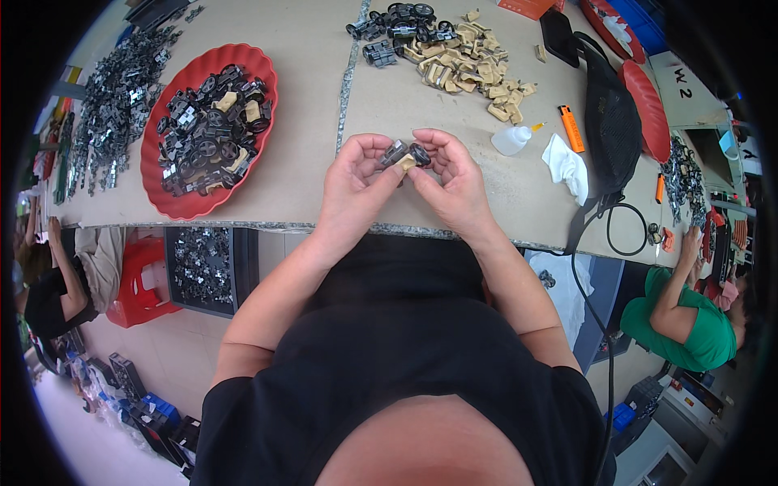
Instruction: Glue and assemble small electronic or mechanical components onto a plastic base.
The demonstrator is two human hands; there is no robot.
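Pinching one piece point(407, 163) right of the bowl point(149, 166), left hand point(355, 175) and right hand point(450, 173) seem mid-assembly; the bowl's load looks done, tan parts point(470, 66) farther right remain.

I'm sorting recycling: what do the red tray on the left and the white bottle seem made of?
Red tray: probably plastic, smooth and slightly shiny, judging by its moulded, scalloped rim. White bottle: likely plastic, smooth, its body seemingly translucent; type unclear.
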